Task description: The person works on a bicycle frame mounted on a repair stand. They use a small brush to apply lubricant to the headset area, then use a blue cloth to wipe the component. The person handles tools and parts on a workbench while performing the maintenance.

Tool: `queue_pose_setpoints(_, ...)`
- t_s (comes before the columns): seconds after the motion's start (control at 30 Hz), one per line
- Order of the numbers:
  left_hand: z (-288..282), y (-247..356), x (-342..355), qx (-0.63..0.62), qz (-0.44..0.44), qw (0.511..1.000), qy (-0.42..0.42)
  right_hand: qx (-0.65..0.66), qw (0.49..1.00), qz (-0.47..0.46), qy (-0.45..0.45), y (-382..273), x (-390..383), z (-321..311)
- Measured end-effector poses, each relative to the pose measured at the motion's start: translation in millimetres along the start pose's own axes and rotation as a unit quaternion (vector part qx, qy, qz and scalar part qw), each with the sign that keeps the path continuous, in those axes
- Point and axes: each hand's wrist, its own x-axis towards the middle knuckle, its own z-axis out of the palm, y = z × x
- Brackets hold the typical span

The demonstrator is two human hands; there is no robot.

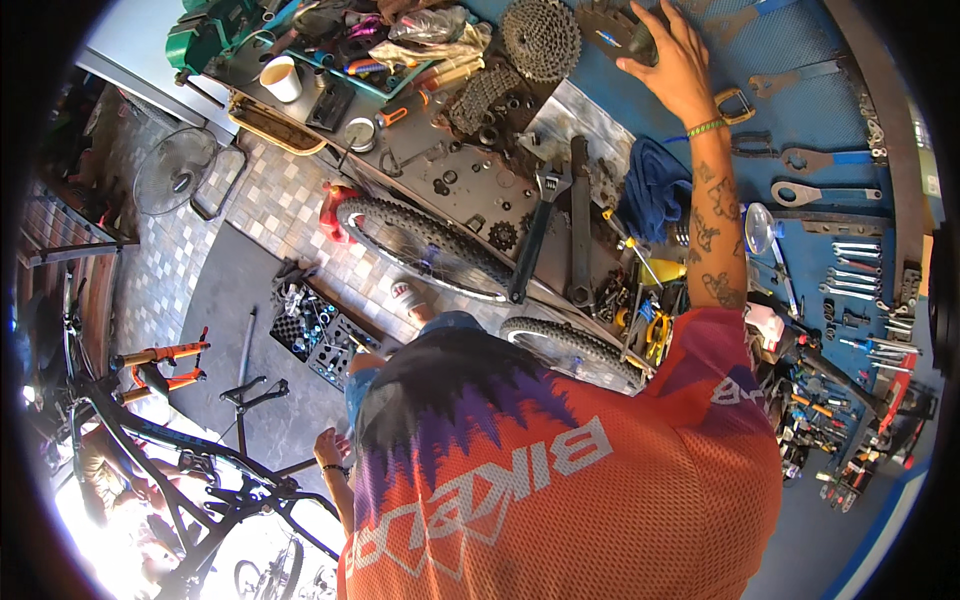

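My left hand point(330, 447) hangs low at my side, beside the hem of my orange and purple jersey point(560, 470), fingers loosely curled with nothing in them, just above the dark bicycle frame point(215, 470) on the floor. Past my shoulder a knobby bicycle wheel point(425, 245) leans against the front edge of the workbench point(470, 180), its tyre running along the bench. On the bench top lie a large adjustable wrench point(535, 230) and a long black bar just beside it, with a blue rag point(652, 190) to their right. Farther back rest a bicycle chain point(482, 95) and a sprocket cassette point(540, 38), and a white cup point(281, 78) stands off to the left. At the far end, my right hand point(675, 65) is stretched up to the blue tool board point(800, 60), fingers spread and curved over a dark rounded part point(640, 40) up against it; how firmly I grip it I cannot tell.
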Motion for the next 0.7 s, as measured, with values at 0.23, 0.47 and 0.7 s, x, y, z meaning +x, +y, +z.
queue_pose_setpoints(0.23, -9, -54, 9, 0.035, -0.01, 0.999, 0.006, 0.258, 0.964, -0.009, 0.063, -52, -87, 48)
queue_pose_setpoints(0.47, -11, -33, 16, 0.031, -0.012, 0.999, -0.012, 0.333, 0.908, 0.215, -0.136, -75, -227, 96)
queue_pose_setpoints(0.7, 0, -3, -5, -0.032, 0.009, 0.999, 0.033, 0.474, 0.845, 0.234, -0.08, -151, -253, 113)
